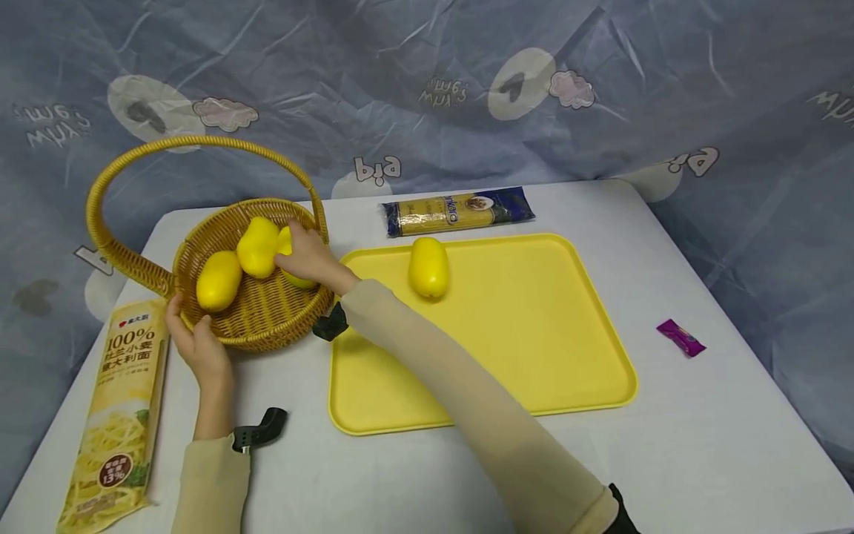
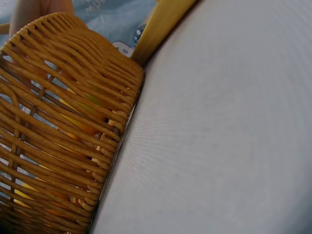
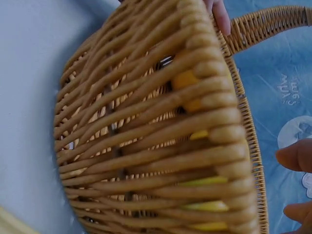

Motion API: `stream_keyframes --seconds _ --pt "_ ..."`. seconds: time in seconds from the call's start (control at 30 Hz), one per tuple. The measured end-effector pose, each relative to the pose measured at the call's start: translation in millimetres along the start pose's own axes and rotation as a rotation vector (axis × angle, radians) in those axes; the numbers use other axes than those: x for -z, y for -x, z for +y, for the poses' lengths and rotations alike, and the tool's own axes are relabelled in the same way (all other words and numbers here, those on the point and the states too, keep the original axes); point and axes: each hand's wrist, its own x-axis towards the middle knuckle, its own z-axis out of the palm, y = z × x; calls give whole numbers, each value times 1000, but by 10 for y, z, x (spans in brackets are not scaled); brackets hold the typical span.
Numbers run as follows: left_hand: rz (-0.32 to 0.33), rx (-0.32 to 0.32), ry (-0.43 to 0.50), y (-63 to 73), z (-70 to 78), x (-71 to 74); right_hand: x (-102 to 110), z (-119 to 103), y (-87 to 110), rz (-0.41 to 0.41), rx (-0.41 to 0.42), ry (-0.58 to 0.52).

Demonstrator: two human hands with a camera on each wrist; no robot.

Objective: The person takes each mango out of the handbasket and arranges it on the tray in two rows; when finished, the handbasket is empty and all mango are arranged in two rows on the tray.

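Right grip [image 1: 312, 256] hung with fingers parted over a yellow fruit [image 1: 285, 240], pinching nothing visible; left grip [image 1: 202, 352] held the rim of the wicker basket [image 1: 262, 343]. Two other fruits [image 1: 219, 282] lay inside; a further fruit [image 1: 429, 268] lay on the yellow tray [image 1: 520, 334]. Risk: a tug on the rim could have tipped the basket, spilling fruit. Labels: long packet [image 1: 113, 430] read "100%", "13%", plus Chinese characters; blue-ended packet [image 1: 460, 211], partly legible, "nkara"; backdrop cloth [image 1: 414, 44], inverted "Pig".

"100%", "意大利面", "13%" on long packet [image 1: 116, 419], "Why" on backdrop [image 1: 320, 81]
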Motion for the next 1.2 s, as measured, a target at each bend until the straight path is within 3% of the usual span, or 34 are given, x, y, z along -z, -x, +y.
stream_keyframes --seconds 0.3,0.47,0.73,0.9,1.2 --pt "3 -2 8 -23 30 4 -128 -42 -89 -8 -64 18" --pt "-2 9 14 -24 47 9 -198 -60 -97 -27 -84 96" --pt "-20 21 10 111 250 -9 -253 -67 -51 -48 -120 143" --pt "-20 20 7 55 151 -19 -227 -34 -31 -24 -57 123" --pt "-1 19 -11 -41 4 -6 -161 -38 31 32 162 131"
